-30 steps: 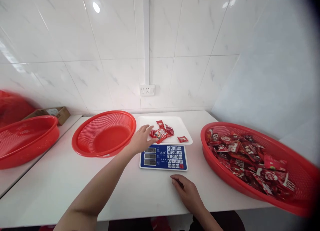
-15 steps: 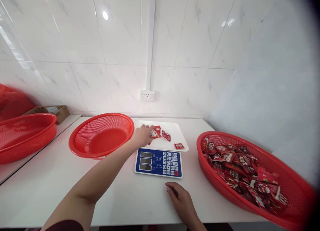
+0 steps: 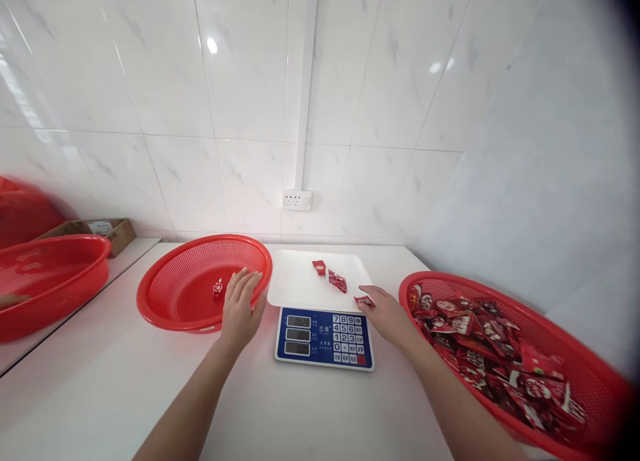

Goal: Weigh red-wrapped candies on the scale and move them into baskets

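My left hand (image 3: 241,306) is over the right rim of a red plastic basket (image 3: 163,318), fingers stretched out and nothing seen in them. Inside that basket lies a small red packet (image 3: 218,287). At the front right corner of the scale's white tray (image 3: 295,284), my right hand (image 3: 383,313) has thumb and fingers closed around a small red snack packet (image 3: 364,301). Two more red packets, a small one (image 3: 319,267) and a longer one (image 3: 337,280), rest on the tray. The scale's blue keypad panel (image 3: 324,338) faces me.
On my right stands a red basket (image 3: 453,278) heaped with red packets. Another red basket (image 3: 55,294) is at far left, with part of another person's hand (image 3: 13,301) showing in it. Behind it are a cardboard box (image 3: 123,234) and a red bag (image 3: 25,214).
My left hand has moved from the tray to the basket, where a packet now lies. My right hand has risen from the table to the packet at the tray's corner.
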`<state>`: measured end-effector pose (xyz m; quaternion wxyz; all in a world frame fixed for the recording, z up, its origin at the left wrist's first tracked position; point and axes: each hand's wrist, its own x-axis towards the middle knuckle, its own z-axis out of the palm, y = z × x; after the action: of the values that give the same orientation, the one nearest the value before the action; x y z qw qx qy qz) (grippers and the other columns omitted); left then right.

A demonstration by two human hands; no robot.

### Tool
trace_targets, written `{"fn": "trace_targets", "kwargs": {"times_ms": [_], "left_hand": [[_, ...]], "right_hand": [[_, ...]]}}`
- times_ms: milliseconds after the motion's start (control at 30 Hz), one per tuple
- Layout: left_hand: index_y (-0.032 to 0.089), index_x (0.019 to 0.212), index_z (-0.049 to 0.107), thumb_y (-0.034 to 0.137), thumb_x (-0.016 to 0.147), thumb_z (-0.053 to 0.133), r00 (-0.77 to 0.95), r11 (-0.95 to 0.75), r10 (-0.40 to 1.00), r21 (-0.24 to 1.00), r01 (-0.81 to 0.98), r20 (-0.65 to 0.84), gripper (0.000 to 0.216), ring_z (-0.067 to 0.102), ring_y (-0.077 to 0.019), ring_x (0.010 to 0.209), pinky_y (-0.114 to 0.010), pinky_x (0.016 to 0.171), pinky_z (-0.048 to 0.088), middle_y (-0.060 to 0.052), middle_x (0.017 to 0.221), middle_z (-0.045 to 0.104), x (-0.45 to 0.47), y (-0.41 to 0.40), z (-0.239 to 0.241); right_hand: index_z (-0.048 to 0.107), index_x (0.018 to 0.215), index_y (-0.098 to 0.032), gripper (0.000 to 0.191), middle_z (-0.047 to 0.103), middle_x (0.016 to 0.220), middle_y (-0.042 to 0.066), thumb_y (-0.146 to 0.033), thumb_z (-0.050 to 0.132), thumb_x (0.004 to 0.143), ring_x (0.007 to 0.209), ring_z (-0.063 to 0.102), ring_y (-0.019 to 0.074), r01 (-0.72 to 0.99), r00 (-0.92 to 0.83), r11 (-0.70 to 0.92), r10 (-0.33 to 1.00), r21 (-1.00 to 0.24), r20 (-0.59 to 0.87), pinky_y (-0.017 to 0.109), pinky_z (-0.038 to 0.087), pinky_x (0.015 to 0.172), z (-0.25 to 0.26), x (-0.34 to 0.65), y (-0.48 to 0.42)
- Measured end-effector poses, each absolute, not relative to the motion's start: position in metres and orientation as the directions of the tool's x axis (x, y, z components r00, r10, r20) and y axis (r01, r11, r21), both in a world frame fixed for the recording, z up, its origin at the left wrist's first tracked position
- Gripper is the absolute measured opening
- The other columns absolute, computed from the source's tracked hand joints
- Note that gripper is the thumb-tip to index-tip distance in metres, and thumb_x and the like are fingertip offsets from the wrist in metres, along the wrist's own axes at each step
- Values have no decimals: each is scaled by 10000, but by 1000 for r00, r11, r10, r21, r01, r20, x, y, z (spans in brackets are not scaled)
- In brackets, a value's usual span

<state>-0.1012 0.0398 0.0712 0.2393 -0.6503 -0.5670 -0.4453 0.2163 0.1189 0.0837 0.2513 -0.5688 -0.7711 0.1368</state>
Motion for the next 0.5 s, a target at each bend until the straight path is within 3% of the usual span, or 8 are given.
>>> {"fn": "trace_targets", "kwargs": {"times_ms": [100,167,333,433,500], "left_hand": [[194,1193,520,180,878,519,1,-362,389,152,920,921,315,511,-243,1205,-441,1006,434,-91,1106,656,-95,32,58],[204,1176,532,147,865,523,13,-414,358,146,899,934,317,543,-238,1165,-433,979,459,-80,1061,670,-93,29,49],[205,1170,540,141,864,519,0,-481,405,213,850,914,312,582,-228,1102,-398,921,500,-73,1019,678,-86,24,32],[196,1202,513,159,863,527,0,-519,426,244,819,905,341,587,-224,1090,-391,915,507,-81,1029,673,-81,21,30],[190,1217,494,177,866,525,-30,-521,444,286,804,895,352,588,-226,1090,-393,906,515,-91,1035,667,-77,18,31]], "right_hand": [[653,1142,-177,402,645,1173,122,-190,567,749,1011,634,261,841,-266,293,956,-454,123,391,475,897,95,208,146],[614,1212,-181,452,629,1212,117,-203,563,763,1023,633,246,844,-280,298,954,-445,109,367,476,893,97,198,157],[331,1453,-173,646,415,1449,115,-472,428,889,1288,440,223,833,-321,345,938,-433,132,352,411,988,91,157,176],[366,1440,-172,753,345,1484,152,-560,524,815,1375,274,325,847,-340,361,932,-390,124,484,311,1048,82,129,188],[448,1393,-215,712,355,1482,129,-565,567,784,1372,258,352,844,-375,397,918,-361,131,519,269,1055,78,116,193]]}}
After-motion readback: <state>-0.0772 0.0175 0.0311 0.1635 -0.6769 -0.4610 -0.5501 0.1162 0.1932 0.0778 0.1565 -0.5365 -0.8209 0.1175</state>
